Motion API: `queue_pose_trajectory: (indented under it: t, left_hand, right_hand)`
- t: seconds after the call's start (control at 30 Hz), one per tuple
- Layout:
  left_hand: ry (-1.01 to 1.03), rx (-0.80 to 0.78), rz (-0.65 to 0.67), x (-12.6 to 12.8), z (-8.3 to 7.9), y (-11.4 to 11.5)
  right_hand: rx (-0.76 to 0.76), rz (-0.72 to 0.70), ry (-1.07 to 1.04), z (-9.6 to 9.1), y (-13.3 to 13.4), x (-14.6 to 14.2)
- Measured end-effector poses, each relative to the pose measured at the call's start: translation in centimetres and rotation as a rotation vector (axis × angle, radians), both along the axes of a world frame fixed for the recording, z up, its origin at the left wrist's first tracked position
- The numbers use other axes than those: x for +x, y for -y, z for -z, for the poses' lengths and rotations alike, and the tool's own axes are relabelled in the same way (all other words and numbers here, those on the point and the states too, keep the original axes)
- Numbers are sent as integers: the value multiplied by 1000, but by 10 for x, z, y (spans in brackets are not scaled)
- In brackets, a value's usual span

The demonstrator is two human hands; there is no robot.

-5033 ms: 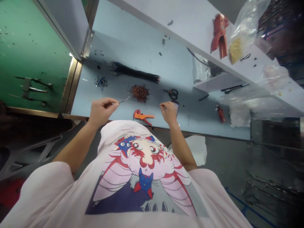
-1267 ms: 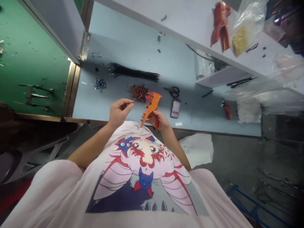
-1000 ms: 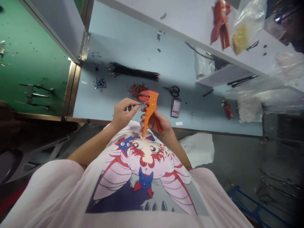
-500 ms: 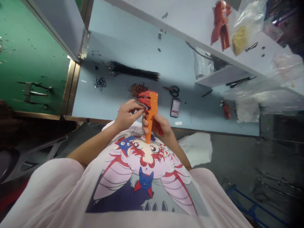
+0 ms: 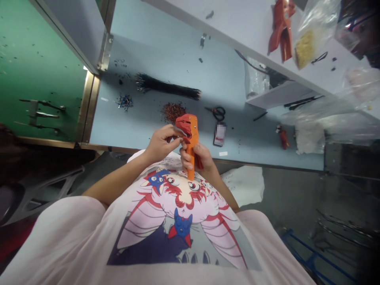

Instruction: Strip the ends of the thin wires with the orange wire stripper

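Note:
My right hand [image 5: 204, 157] is wrapped around the handles of an orange and red wire stripper [image 5: 193, 136], held upright in front of my shirt at the table's edge. The stripper's red jaws point to the left. Close by the jaws, my left hand [image 5: 166, 141] is closed in a pinch, thumb against fingers. Whatever sits in that pinch is too small to make out. Behind the tool lies a heap of small reddish-brown bits [image 5: 175, 112]. A bundle of black wires [image 5: 169, 87] stretches across the table beyond it.
Black-handled scissors [image 5: 219, 113] and a phone [image 5: 219, 133] lie right of the stripper. A small pile of blue and silver pieces [image 5: 124, 102] is at left. Another red tool [image 5: 281, 31] rests on the shelf, beside a bag of yellow parts [image 5: 304, 48]. A red-handled tool [image 5: 283, 138] lies far right.
The stripper has shifted slightly to the right in view, and its red jaws look closer together. My right fingers appear squeezed tighter on the handles. My left hand stays beside the jaws.

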State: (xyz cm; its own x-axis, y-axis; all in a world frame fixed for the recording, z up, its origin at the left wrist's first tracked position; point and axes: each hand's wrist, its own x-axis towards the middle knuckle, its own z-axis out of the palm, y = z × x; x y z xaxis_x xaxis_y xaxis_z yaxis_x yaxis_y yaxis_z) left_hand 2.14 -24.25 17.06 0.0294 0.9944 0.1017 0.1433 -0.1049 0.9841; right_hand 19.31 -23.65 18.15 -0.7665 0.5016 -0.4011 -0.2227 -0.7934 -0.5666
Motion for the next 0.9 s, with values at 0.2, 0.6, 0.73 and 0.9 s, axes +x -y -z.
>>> queue_pose_trajectory:
  t: [0.2, 0.6, 0.73, 0.9]
  left_hand:
    - [19, -15, 9, 1, 3, -3]
    - [-27, -73, -58, 0, 22, -15]
    - [-102, -173, -131, -5, 49, -27]
    - [-127, -299, -217, -16, 74, -32]
  right_hand:
    - [0, -18, -46, 2, -3, 0]
    - [-100, 54, 58, 19, -17, -6]
    - [-230, 107, 37, 36, -36, -7]
    - [-225, 248, 132, 41, -49, -4]
